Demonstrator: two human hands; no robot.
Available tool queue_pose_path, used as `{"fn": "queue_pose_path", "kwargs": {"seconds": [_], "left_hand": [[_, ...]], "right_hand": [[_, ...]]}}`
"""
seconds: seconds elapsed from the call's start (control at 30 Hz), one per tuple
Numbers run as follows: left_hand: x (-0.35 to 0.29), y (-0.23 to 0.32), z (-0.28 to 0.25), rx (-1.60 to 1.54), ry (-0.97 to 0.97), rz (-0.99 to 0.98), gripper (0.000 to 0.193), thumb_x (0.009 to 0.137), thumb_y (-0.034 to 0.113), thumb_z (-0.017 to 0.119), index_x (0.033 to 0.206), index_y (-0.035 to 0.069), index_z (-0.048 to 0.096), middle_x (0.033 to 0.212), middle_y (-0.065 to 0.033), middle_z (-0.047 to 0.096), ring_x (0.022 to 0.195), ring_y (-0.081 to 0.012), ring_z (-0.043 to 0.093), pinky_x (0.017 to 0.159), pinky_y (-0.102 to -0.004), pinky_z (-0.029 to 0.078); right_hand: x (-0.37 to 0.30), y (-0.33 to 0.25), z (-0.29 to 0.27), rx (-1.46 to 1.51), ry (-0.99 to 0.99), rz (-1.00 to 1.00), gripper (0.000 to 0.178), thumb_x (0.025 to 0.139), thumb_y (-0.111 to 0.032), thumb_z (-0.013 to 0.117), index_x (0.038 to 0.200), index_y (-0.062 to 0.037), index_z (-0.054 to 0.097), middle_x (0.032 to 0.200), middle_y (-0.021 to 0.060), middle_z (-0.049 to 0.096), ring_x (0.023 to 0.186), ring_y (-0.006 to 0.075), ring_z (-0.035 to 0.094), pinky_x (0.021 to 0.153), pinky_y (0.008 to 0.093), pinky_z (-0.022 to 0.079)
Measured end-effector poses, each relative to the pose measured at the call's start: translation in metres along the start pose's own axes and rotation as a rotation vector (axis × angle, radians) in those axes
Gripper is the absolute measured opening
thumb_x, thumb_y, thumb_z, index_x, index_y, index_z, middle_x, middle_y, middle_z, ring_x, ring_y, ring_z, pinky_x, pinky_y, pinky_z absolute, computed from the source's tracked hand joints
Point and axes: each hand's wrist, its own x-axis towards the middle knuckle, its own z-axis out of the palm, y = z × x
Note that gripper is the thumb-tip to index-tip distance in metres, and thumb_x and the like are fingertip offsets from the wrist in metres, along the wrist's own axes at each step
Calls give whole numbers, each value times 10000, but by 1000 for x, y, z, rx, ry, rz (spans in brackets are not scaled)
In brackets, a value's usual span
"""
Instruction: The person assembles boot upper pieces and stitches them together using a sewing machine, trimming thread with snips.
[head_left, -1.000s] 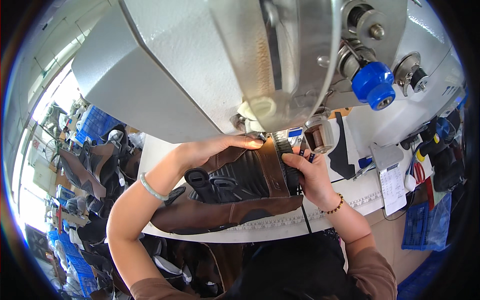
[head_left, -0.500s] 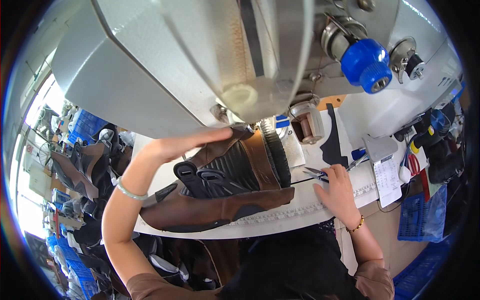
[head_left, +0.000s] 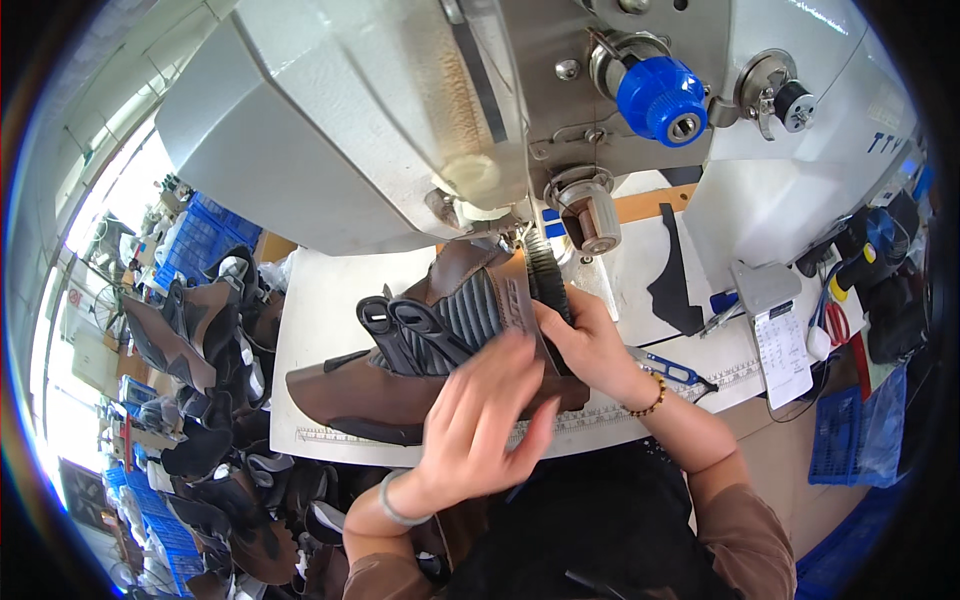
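A brown leather boot upper with black ribbed padding and black loop straps lies under the head of a sewing machine. Its shaft edge is beneath the presser area. My right hand grips the right edge of the shaft, thumb on the near face and fingers partly hidden behind. Over the near side of the upper hovers my left hand, fingers stretched and thumb apart, slightly blurred; whether it touches the leather I cannot tell. Blue-handled thread snips lie on the table beside my right wrist.
A thread bobbin and a blue tension knob are on the machine. A black cut piece lies on the white table, which has a ruler along its front edge. Boot uppers are heaped at left; red-handled scissors are at right.
My right hand has let go of the snips and moved left onto the shaft edge. My left hand has come from the upper's far side to its near side.
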Motion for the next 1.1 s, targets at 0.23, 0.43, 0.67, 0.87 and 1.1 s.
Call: {"fn": "queue_pose_path", "kwargs": {"seconds": [0.23,0.43,0.67,0.87,1.1], "left_hand": [[27,-18,44,86,47,-362,508,682,78,633,1139,-28,439,1075,-197,537,1005,-359,544,840,-408,450],[32,-22,40,198,153,-296,271,678,10,598,944,29,547,855,-110,624,726,-277,628,622,-342,521],[26,-32,46,147,283,-138,262,640,-28,611,899,9,603,889,-130,642,784,-279,648,677,-328,534],[11,-24,56,248,185,-79,374,697,68,585,1031,-100,590,1082,-200,581,1012,-322,596,809,-351,513],[9,-25,43,225,45,-64,367,755,-6,527,1097,-138,548,1183,-230,526,1121,-338,530,877,-363,475]], "right_hand": [[3,3,0,201,130,34,201,904,-152,536,966,33,580,768,24,606,730,24,485,612,224,430],[5,1,4,235,130,-27,180,898,-139,558,928,33,603,732,3,603,672,3,478,550,184,405],[3,10,14,458,208,-44,174,909,-119,549,996,24,595,833,-1,613,742,13,503,611,179,438],[-2,22,9,300,140,-146,167,911,-94,536,1020,32,549,850,9,605,767,25,508,643,189,450],[-15,14,4,412,-20,6,291,870,-69,548,1136,31,486,1006,52,584,923,75,520,807,241,443]]}}
